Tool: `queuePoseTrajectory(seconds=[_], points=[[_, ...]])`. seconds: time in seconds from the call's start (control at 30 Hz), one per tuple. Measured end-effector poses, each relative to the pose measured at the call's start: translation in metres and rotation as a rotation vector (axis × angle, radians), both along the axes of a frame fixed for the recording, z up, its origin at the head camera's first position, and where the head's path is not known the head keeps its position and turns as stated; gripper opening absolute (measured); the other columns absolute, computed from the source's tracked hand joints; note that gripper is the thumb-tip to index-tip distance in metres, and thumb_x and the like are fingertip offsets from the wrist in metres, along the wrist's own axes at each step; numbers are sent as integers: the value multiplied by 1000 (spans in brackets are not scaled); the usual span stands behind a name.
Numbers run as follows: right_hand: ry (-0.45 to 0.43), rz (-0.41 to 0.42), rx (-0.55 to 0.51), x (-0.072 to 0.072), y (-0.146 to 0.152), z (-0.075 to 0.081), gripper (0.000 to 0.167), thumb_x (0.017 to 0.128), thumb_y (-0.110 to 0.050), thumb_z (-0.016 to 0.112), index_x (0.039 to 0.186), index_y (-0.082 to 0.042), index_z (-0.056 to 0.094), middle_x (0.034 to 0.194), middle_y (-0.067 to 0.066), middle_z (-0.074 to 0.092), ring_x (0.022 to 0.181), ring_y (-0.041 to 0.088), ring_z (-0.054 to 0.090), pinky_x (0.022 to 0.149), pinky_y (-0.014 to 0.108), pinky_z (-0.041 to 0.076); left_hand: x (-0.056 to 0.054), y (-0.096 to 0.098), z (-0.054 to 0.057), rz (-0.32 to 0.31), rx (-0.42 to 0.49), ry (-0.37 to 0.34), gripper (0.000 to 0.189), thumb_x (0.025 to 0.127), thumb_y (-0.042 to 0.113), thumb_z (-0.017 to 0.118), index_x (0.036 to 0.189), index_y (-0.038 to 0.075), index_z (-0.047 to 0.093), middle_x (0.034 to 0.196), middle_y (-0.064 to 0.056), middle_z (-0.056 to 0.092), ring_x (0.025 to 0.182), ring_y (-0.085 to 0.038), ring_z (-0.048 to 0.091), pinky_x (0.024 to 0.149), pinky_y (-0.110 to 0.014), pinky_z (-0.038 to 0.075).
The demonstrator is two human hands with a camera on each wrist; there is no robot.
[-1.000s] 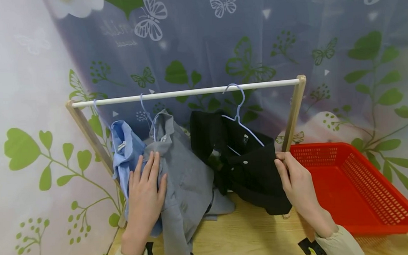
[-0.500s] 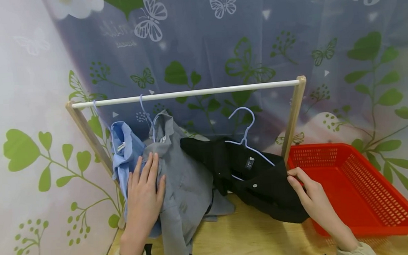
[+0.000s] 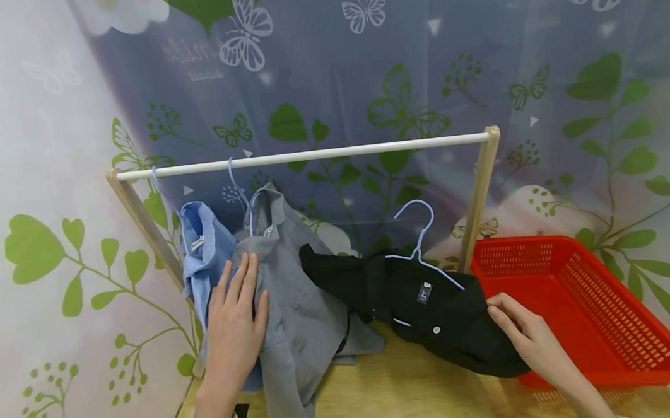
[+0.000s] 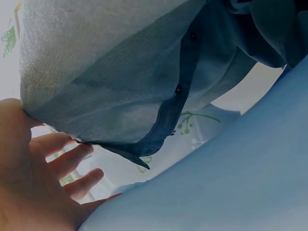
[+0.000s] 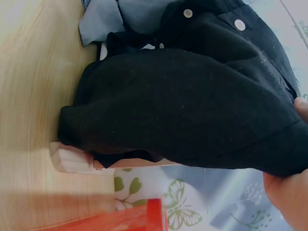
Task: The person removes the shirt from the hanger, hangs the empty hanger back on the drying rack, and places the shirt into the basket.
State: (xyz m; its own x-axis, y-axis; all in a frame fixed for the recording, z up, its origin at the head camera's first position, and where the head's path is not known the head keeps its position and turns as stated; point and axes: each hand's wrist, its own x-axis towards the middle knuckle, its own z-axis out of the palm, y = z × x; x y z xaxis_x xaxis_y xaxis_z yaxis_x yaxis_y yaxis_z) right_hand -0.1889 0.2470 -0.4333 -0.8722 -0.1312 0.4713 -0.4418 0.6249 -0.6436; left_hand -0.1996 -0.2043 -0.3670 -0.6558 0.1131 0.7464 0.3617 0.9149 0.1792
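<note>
My right hand (image 3: 528, 331) pinches the shoulder of a black shirt (image 3: 460, 322), its thumb and fingers on the cloth. A pale purple hanger (image 3: 420, 249) sits inside that shirt, its hook well below the white rod (image 3: 332, 153) and apart from it. With fingers extended, my left hand (image 3: 234, 331) rests against a grey shirt (image 3: 300, 299), beside a light blue shirt (image 3: 206, 241). Both of those hang from the rod on hangers. In the right wrist view the black shirt (image 5: 159, 106) covers most of the scene; the grey shirt's underside (image 4: 120, 91) shows in the left wrist view.
A red plastic basket (image 3: 582, 373) stands on the wooden table (image 3: 390, 395), to the right of the rack. The rack's right wooden post (image 3: 476, 198) rises behind the black shirt. A patterned curtain (image 3: 327, 64) hangs behind everything.
The black shirt's hanger hook has come off the rod. My right hand has moved down and to the right with the shirt, which now tilts lower. My left hand has stayed put.
</note>
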Motion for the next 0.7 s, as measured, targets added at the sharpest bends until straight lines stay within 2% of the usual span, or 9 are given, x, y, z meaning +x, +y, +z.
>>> queuePoseTrajectory(seconds=[0.37, 0.7], points=[[-43, 53, -60, 6, 22, -4, 14, 108, -11, 49, 113, -13, 61, 91, -5, 63, 78, 10, 56, 66, 23, 45, 1, -1, -2, -2, -1, 20, 63, 99, 10, 66, 156, 6, 39, 155, -18, 44, 146, -42, 32, 115, -60, 31], [-67, 129, -93, 14, 38, 1, 16, 108, -5, 46, 112, -11, 60, 85, -4, 60, 74, 13, 54, 60, 28, 43, 0, -2, -2, 1, 9, 26, 62, 99, 10, 65, 156, 7, 40, 155, -18, 45, 146, -42, 34, 115, -60, 32]])
